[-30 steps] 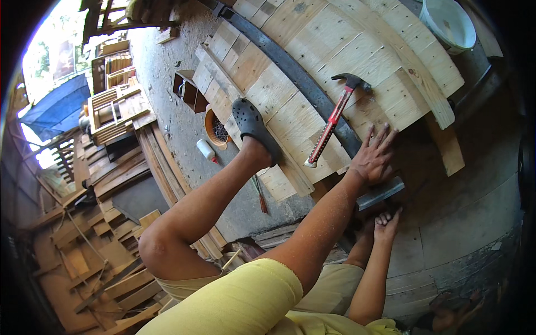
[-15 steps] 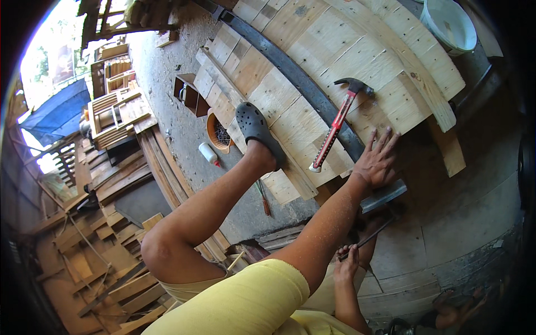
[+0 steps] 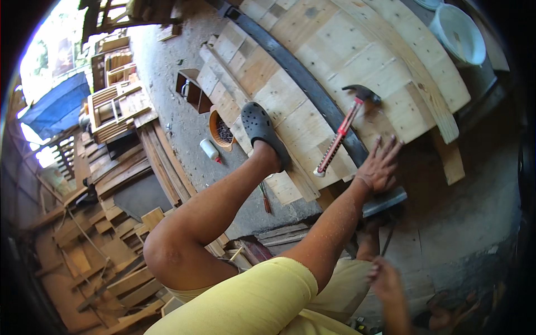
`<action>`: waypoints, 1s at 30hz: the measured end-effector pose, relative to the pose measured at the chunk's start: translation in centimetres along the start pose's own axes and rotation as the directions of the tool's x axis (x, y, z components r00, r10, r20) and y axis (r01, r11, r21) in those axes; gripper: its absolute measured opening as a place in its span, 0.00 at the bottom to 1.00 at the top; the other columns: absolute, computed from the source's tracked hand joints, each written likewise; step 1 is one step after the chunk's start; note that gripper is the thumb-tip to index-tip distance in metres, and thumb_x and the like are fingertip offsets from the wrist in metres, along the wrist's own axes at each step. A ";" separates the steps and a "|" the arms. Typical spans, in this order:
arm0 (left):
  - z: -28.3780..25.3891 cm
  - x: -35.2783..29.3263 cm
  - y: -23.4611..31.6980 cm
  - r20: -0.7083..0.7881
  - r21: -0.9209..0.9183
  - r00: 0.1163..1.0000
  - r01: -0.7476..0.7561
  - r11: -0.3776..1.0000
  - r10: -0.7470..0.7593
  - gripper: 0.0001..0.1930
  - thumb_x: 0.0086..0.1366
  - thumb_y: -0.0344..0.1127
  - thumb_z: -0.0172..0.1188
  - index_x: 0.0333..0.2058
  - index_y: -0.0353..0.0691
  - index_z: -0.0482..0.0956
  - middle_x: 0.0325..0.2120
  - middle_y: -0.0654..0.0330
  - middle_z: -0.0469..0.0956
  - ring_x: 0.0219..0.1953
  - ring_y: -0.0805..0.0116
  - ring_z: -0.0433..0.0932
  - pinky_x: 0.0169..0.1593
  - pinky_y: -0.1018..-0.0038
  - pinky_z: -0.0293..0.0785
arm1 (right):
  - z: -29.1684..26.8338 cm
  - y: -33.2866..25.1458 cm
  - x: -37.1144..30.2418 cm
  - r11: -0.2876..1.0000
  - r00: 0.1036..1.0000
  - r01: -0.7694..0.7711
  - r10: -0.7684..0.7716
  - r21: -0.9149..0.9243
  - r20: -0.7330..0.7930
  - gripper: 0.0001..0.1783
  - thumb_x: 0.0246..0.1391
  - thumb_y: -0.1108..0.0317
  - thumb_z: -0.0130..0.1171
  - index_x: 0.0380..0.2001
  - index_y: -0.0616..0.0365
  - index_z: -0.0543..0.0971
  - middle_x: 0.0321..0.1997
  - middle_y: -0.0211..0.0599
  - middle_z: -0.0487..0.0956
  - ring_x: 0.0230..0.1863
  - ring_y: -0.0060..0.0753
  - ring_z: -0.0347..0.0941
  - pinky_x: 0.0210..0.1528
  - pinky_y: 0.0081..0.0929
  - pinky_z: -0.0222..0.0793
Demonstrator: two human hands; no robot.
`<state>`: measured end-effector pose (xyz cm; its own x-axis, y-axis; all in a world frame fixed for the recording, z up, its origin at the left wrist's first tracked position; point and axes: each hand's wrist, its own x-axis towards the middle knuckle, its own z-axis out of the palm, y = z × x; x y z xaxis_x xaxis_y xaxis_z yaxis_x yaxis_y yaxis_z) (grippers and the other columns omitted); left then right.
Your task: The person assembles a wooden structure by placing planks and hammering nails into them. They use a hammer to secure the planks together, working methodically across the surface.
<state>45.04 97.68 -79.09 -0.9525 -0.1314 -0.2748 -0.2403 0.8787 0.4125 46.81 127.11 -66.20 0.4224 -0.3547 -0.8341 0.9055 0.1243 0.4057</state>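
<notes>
My left hand (image 3: 377, 170) lies with fingers spread near the end of a dark steel bar (image 3: 312, 84) that crosses a patchwork wooden panel (image 3: 346, 61). Beneath that hand a grey metal end piece (image 3: 385, 202) sticks out past the panel edge. At lower right my right hand (image 3: 386, 282), smeared by motion, is closed at the lower end of a thin dark rod (image 3: 388, 240) that reaches up toward the metal piece. A claw hammer (image 3: 341, 131) with a red and black handle rests across the panel and bar, just left of my left hand.
My foot in a grey clog (image 3: 259, 125) presses on a wooden strip. On the floor are an orange bowl of nails (image 3: 221, 131), a white bottle (image 3: 209, 149) and an open brown box (image 3: 195, 92). A white bucket (image 3: 459, 36) stands far right; stacked lumber (image 3: 128, 167) lies left.
My right hand has swung right and down with the rod, which has turned from slanting to nearly upright in view. My left hand stays put; the whole view has shifted slightly.
</notes>
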 end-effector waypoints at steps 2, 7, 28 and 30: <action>0.0 -0.5 -0.1 0.003 -0.008 1.000 -0.001 1.000 0.001 0.23 0.53 0.51 0.59 0.42 0.43 0.83 0.71 0.51 0.47 0.74 0.49 0.40 0.72 0.44 0.33 | 1.5 -3.6 -1.7 0.987 0.999 -0.030 0.026 -0.159 -0.023 0.14 0.62 0.58 0.55 0.47 0.52 0.72 0.33 0.27 0.73 0.31 0.23 0.71 0.36 0.32 0.71; -0.3 0.4 0.5 0.019 0.005 1.000 -0.003 1.000 0.003 0.23 0.54 0.51 0.57 0.43 0.42 0.83 0.72 0.51 0.45 0.74 0.49 0.39 0.72 0.45 0.32 | 5.0 2.5 -4.1 0.775 0.790 0.612 -0.609 -0.158 0.073 0.29 0.55 0.64 0.64 0.57 0.62 0.68 0.43 0.34 0.74 0.39 0.26 0.71 0.45 0.31 0.72; 0.8 0.5 1.0 0.056 0.078 0.998 -0.010 0.997 0.006 0.27 0.50 0.47 0.60 0.49 0.42 0.78 0.71 0.51 0.47 0.73 0.44 0.40 0.71 0.43 0.34 | 2.8 -2.9 8.3 -0.287 -0.497 0.746 -0.840 -0.601 -0.216 0.15 0.60 0.69 0.43 0.34 0.71 0.75 0.34 0.47 0.74 0.32 0.37 0.68 0.35 0.25 0.67; 1.2 1.2 0.3 0.031 0.090 0.999 -0.034 0.995 0.032 0.27 0.50 0.48 0.59 0.48 0.41 0.78 0.71 0.50 0.46 0.73 0.44 0.40 0.71 0.42 0.33 | 3.3 -7.6 8.0 -0.214 -0.552 0.683 -0.778 -0.698 -0.302 0.13 0.59 0.69 0.46 0.33 0.68 0.77 0.29 0.41 0.74 0.28 0.31 0.67 0.32 0.19 0.64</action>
<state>44.10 98.31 -80.35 -0.9533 -0.0890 -0.2886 -0.1895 0.9203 0.3422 43.17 120.27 -74.77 -0.9250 0.3787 0.0320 0.1229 0.3777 -0.9177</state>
